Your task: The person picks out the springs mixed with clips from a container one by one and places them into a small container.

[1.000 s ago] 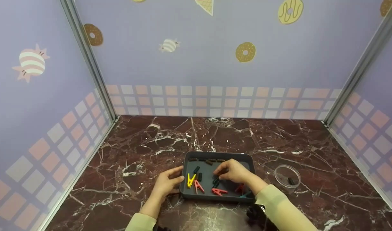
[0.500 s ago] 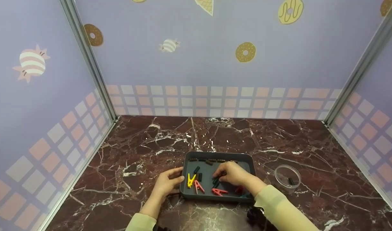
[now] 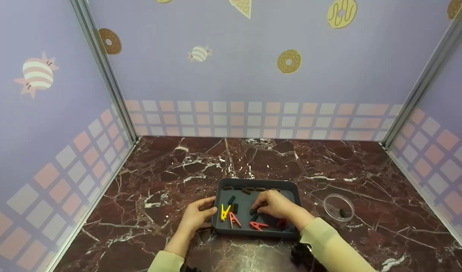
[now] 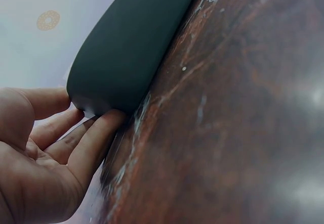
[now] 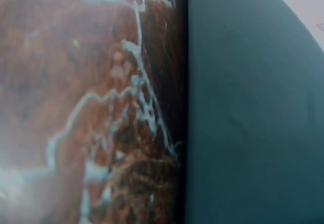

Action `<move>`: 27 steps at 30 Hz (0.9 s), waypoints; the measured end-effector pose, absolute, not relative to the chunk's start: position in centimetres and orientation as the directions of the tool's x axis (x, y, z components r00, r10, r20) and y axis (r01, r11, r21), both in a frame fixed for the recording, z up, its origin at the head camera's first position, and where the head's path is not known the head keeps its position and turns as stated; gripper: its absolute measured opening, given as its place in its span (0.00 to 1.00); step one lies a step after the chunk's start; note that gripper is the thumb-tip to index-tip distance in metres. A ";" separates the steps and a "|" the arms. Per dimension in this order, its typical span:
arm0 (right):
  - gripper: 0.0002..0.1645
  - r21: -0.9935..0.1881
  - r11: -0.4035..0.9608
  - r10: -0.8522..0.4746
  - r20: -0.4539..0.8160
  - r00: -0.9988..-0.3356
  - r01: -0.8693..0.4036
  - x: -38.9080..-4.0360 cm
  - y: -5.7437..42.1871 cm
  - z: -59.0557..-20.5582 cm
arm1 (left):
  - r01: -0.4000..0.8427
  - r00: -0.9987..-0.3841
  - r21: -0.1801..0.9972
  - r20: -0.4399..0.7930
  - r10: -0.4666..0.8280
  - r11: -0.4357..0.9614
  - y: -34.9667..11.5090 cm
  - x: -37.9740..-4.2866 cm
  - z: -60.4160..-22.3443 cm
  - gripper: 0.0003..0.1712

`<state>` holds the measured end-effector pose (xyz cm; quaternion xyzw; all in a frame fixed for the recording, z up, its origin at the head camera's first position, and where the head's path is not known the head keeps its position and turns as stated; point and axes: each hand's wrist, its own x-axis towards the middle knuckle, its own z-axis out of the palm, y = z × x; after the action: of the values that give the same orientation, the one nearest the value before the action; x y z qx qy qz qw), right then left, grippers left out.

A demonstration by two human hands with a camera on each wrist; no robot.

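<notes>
My left hand [image 3: 195, 217] holds the left wall of a dark grey rectangular tray [image 3: 261, 183], thumb at the rim and fingers against the outside. The left wrist view shows the left hand [image 4: 55, 153] touching the tray's rounded end [image 4: 121, 47]. Inside the tray, my right hand [image 3: 278, 205] pinches a small dark green cylinder [image 3: 253, 211], partly hidden by the fingertips. Another dark green cylinder [image 3: 255, 218] lies just below it. The right wrist view shows the tray's wall [image 5: 253, 107] but no hand.
Short brown cylinders [image 3: 247, 191] line the tray's back. A yellow clip [image 3: 225, 212], red clips [image 3: 258, 226] and more dark cylinders [image 3: 232, 200] lie inside. Right of the tray stands a round clear container [image 3: 336, 220] with a dark cylinder [image 3: 343, 213] in it.
My right hand has shifted slightly right and its fingertips have closed on the dark green cylinder. Another brown cylinder shows at the tray's back. My left hand has stayed on the tray.
</notes>
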<state>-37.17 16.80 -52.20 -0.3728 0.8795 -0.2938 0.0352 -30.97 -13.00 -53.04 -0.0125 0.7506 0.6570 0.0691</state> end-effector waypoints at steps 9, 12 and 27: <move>0.09 -0.589 0.582 -0.620 0.125 -0.775 -0.561 -37.1 17.3 -51.6 | -0.119 -0.989 0.986 -0.128 0.074 0.116 -12.9 -30.9 -52.9 0.29; 0.09 -0.608 0.579 -0.604 0.127 -0.787 -0.542 -37.0 17.5 -51.4 | -0.116 -0.989 0.987 -0.125 0.080 0.116 -13.0 -30.9 -53.0 0.29; 0.09 -0.644 0.560 -0.556 0.176 -0.813 -0.522 -36.5 20.2 -50.1 | -0.102 -0.992 0.985 -0.112 0.065 0.141 -12.9 -30.9 -53.0 0.28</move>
<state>-36.46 20.17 -50.09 -0.3052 0.8828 -0.3563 0.0237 -30.86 -12.85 -53.00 -0.0123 0.7527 0.6551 0.0636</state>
